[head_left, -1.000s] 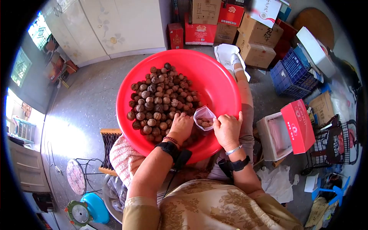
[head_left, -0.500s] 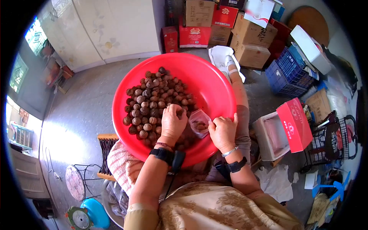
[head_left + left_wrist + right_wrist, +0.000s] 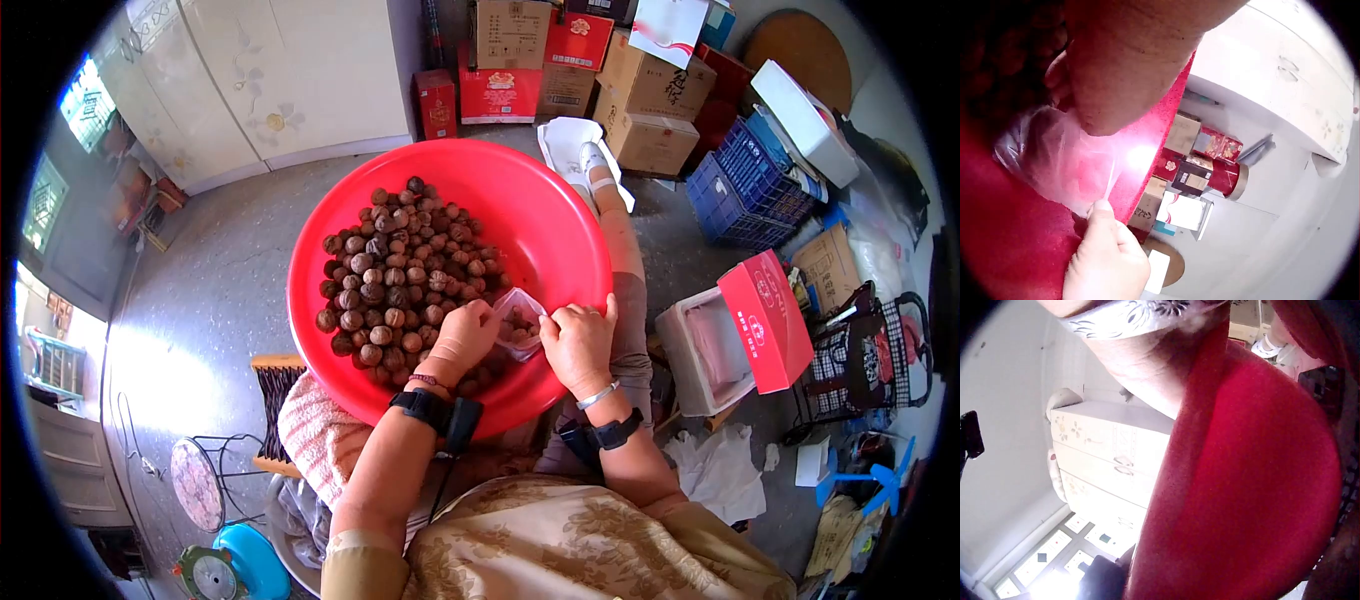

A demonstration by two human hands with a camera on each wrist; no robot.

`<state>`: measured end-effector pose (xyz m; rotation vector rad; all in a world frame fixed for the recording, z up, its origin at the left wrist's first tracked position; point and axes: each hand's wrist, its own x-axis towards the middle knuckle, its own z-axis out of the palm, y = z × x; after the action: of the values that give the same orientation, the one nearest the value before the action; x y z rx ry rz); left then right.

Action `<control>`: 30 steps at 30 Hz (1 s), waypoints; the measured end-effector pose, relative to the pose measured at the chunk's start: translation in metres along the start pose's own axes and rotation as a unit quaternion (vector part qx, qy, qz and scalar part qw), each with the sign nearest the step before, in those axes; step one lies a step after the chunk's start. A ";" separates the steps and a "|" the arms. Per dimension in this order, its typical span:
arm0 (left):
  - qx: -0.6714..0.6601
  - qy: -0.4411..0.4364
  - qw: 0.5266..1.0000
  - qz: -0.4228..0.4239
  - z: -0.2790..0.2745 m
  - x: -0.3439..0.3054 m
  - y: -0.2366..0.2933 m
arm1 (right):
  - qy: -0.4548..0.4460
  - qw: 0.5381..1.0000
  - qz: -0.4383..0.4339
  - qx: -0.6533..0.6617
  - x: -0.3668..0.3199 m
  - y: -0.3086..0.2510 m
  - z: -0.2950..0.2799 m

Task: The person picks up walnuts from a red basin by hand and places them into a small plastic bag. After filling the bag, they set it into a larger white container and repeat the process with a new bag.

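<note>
My right hand (image 3: 580,345) pinches the rim of a clear plastic bag (image 3: 525,350) with thumb and finger; the same pinch shows in the left wrist view, with the bag (image 3: 1054,156) hanging open. Walnuts in their shells (image 3: 517,322) lie inside it. At the bag's left edge is my left hand (image 3: 462,340), its fingertips bent down beside the opening; I cannot tell whether they hold a walnut. A big red basin (image 3: 555,220) sits in front of the body, with a heap of brown walnuts (image 3: 400,265) filling its left side.
Cardboard boxes (image 3: 650,90) are stacked beyond the basin, and blue crates (image 3: 735,200) stand at the right. An open box with a red lid (image 3: 768,320) is near the right knee. A pink striped towel (image 3: 320,425) lies by the basin's left front.
My left hand has gone from the bag's left side up over the walnut heap, then back right to the bag's edge. The right hand keeps its pinch on the bag.
</note>
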<state>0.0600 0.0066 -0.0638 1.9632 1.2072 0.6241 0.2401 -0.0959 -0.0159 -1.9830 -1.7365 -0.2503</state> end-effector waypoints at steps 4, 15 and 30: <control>-0.068 -0.032 0.996 -0.044 -0.004 0.002 0.006 | 0.002 1.000 0.004 0.023 0.001 0.001 0.000; -0.251 -0.136 0.954 -0.097 -0.007 -0.004 0.029 | -0.083 0.989 -0.114 0.048 0.004 -0.001 -0.007; -0.297 -0.100 0.944 -0.105 -0.016 -0.002 0.012 | 0.048 0.989 -0.040 0.137 0.007 0.002 0.000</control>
<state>0.0545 0.0069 -0.0444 1.3349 0.9433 0.5766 0.2432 -0.0904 -0.0133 -1.6821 -1.6905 -0.1241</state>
